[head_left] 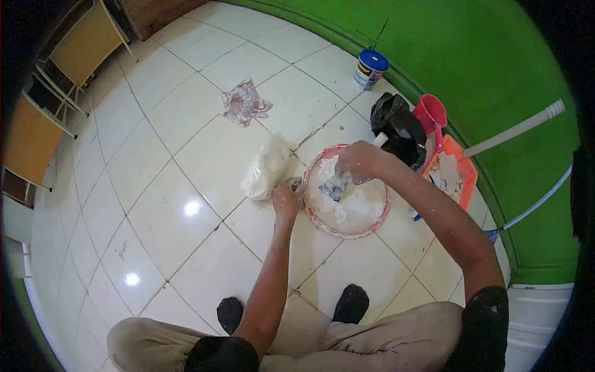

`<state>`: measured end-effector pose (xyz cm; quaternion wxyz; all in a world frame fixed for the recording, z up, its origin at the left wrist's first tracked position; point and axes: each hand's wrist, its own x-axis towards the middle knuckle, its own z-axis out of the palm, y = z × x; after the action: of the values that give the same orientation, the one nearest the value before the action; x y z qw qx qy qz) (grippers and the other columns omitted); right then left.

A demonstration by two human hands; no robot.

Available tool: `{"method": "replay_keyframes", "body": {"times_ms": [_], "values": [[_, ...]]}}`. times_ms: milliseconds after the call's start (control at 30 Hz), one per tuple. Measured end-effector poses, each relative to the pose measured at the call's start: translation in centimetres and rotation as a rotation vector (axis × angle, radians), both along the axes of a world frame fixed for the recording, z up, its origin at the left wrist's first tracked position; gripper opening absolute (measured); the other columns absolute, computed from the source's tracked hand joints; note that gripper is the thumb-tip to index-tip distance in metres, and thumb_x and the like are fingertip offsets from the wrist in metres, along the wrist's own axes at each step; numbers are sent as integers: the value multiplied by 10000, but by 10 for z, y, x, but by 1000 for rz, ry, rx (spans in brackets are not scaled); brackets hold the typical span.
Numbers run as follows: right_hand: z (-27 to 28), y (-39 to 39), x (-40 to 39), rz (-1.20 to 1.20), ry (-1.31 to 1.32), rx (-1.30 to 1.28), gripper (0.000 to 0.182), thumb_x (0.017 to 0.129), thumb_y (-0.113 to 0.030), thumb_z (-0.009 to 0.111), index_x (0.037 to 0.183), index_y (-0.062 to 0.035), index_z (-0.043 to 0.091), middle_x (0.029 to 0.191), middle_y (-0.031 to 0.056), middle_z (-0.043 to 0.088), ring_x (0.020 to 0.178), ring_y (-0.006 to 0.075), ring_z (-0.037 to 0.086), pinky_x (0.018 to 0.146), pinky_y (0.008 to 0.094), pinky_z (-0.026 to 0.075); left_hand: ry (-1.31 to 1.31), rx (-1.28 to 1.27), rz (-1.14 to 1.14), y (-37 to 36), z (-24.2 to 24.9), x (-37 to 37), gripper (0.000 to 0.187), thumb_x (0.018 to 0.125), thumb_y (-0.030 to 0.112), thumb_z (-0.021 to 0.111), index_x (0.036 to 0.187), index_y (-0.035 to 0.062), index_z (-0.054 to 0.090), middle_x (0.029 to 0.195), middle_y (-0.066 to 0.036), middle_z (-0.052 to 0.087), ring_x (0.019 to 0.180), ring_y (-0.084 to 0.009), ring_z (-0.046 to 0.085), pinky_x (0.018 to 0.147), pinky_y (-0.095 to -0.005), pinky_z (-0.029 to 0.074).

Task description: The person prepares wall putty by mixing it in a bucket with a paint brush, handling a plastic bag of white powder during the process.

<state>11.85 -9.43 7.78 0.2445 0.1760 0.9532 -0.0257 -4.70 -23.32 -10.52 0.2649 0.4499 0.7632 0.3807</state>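
Observation:
My right hand [361, 162] is wrapped round a putty knife, whose pale handle end [380, 140] sticks out above the fist. Its smeared grey blade [334, 188] points down into a round basin with a red rim [345, 236]. White powder or paste [361, 206] lies in the basin. Just left of the rim, my left hand [285, 199] is closed on a small greyish thing [295, 185] that I cannot make out. A plastic bag of white powder [266, 167] stands right beside that hand.
A crumpled stained plastic sheet [246, 103] lies on the tiles. Along the green wall are a blue-lidded tub [372, 68], a black plastic bag [396, 121], a pink dipper [430, 113], an orange dustpan [469, 180] and a hose [539, 198]. Chairs [87, 53] stand at left.

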Motion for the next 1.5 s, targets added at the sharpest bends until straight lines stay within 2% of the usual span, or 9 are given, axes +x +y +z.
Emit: {"method": "replay_keyframes", "body": {"times_ms": [633,700,833,900,933,1100,1233,1333,1500], "values": [[11,49,81,-173,8,27,312,769,-209,627,1055,-96,682,1086,140,639,999,349,615,869,407,500,-55,24,1,-3,21,1,237,802,229,675,964,66,735,904,-147,717,806,-302,693,768,-397,530],[28,25,76,-549,57,-142,312,782,-197,595,1058,-71,668,1128,169,605,1036,341,594,886,404,488,-39,15,2,1,5,0,239,800,228,676,964,65,734,901,-148,717,806,-303,693,770,-398,529],[-39,53,103,10,-148,-80,289,779,-205,577,987,-26,667,1071,187,610,1059,337,568,875,409,482,-106,86,-7,-1,9,1,248,798,232,672,964,57,731,885,-155,715,804,-311,692,776,-403,526],[-45,30,92,-688,40,-262,333,787,-193,550,959,78,637,1077,239,634,940,344,633,827,426,492,-97,48,-3,-1,7,0,250,802,242,672,963,60,732,893,-162,713,813,-316,690,778,-405,526],[-34,29,81,-264,-97,-183,341,785,-201,544,937,89,641,1088,275,622,925,374,637,833,437,498,-86,10,-1,-1,6,-1,252,806,252,672,962,63,733,901,-170,711,822,-321,689,779,-407,525],[-41,-11,49,-416,-116,-196,344,779,-221,566,896,94,637,1022,297,610,948,398,627,857,449,485,-20,97,-15,-6,21,2,247,787,234,682,952,56,727,837,-190,696,754,-338,680,695,-416,519],[3,-54,26,-465,14,-300,298,793,-181,584,822,113,618,908,262,647,817,334,678,746,471,549,-36,88,-42,-3,7,-1,279,808,317,683,938,77,740,927,-168,707,832,-345,673,784,-433,519],[-5,-71,27,-1079,210,-661,299,808,-127,619,630,92,520,635,188,628,438,237,620,371,362,549,-31,84,-35,-2,6,-1,292,803,333,686,936,79,740,913,-157,710,824,-343,673,785,-434,518],[2,-71,20,-1165,292,-796,334,815,-184,649,638,74,531,630,166,616,453,232,624,395,370,556,37,59,-18,-2,8,0,278,798,318,693,942,85,741,890,-159,710,816,-345,674,777,-434,521]]}}
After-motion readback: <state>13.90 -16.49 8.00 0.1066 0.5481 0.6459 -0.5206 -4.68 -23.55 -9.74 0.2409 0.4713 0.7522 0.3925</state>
